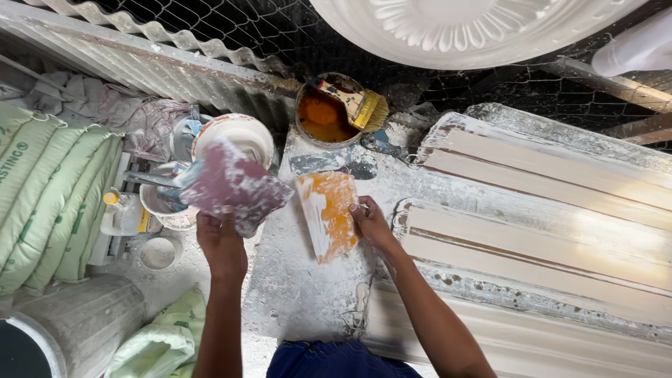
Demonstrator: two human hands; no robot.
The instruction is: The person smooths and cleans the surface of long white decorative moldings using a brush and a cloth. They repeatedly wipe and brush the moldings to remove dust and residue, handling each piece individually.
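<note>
Plaster-smeared board, a flat rectangular piece streaked orange and white, lies tilted on the powdery table, just in front of the person's body. The right hand grips its right edge, fingers curled around the side with the thumb on top. The left hand, raised beside the table's left edge, is closed around a stiff, crumpled rag of mauve colour, caked with white plaster, which fans out above the fist.

To the right of the board, long white moulded strips lie side by side across the table, their ridges running away to the right. Below the left arm, on the floor, stand a grey drum and a pale green sack; a stack of green sacks lies further left.

Behind the rag sits a white bowl with a reddish rim, among small plaster-crusted tubs. Just beyond the board lies a grey scraper blade, dusted white. Further back stands a round tin of orange liquid, with a wide yellow-bristled brush resting across its rim. Farthest off, a large white ceiling rose with petal relief rests on wire mesh, and a corrugated sheet runs along the left.
</note>
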